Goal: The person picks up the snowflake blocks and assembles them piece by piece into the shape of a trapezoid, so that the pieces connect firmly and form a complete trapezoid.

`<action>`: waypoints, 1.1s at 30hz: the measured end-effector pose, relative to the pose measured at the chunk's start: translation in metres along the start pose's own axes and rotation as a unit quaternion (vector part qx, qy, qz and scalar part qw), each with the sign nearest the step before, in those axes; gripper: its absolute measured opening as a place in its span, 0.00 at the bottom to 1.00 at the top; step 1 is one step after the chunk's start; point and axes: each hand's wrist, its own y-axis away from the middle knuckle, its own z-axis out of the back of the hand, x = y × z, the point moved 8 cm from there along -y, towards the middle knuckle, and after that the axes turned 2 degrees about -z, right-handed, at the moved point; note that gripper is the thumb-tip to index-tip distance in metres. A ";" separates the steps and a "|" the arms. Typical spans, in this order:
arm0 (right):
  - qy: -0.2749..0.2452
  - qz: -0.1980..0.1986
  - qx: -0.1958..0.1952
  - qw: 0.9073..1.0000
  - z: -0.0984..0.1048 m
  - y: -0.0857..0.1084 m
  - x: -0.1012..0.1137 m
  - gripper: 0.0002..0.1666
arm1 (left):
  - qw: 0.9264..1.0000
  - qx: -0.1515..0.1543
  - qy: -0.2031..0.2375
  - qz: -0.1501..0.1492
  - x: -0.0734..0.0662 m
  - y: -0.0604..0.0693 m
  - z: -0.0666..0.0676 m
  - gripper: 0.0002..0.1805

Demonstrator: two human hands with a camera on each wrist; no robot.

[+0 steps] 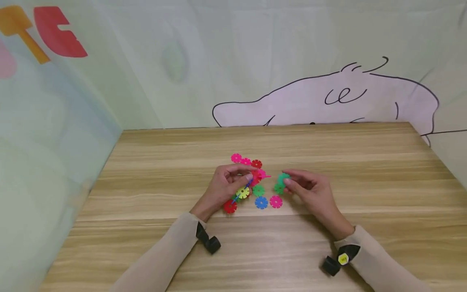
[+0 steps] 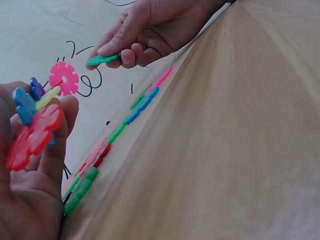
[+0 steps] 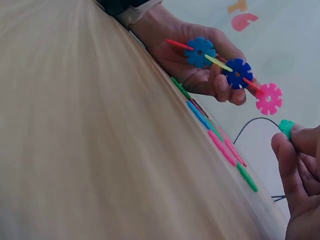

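My left hand (image 1: 220, 186) holds a chain of slotted plastic snowflake discs, slotted into one another at angles. In the right wrist view the chain runs from a red disc through a light blue disc (image 3: 193, 57), a yellow one (image 3: 218, 62), a dark blue one (image 3: 231, 79) and another red one to a pink disc (image 3: 263, 104) at its free end. Between thumb and fingertips my right hand (image 1: 317, 192) pinches a single green disc (image 2: 101, 60). That green disc is apart from the pink end of the chain, to its right in the head view.
Several loose discs lie flat on the wooden table (image 1: 146, 243) under and around the hands. Among them are a blue disc (image 1: 258, 205), a pink disc (image 1: 273, 203), a green disc (image 1: 256, 192) and a dark red disc (image 1: 254, 165). A printed cloth backdrop (image 1: 153, 81) stands behind the table.
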 end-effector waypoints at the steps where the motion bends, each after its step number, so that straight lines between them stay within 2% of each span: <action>1: -0.003 -0.002 0.000 1.000 -0.002 -0.001 0.000 0.16 | 1.000 0.001 0.001 -0.002 0.000 0.000 0.000 0.14; 9: -0.009 -0.017 -0.002 1.000 -0.017 -0.006 0.001 0.16 | 1.000 0.005 0.004 0.001 0.000 0.002 0.002 0.15; 20: -0.020 -0.031 0.010 0.999 -0.024 -0.006 -0.001 0.17 | 1.000 0.006 -0.004 0.001 0.001 0.002 0.001 0.14; 26: -0.022 -0.025 0.011 0.999 -0.026 -0.010 -0.001 0.17 | 1.000 0.005 0.019 0.017 0.001 0.003 0.002 0.13; 33: -0.019 -0.008 0.024 1.000 -0.030 -0.017 0.000 0.16 | 0.999 0.013 0.041 0.003 0.001 0.002 0.001 0.12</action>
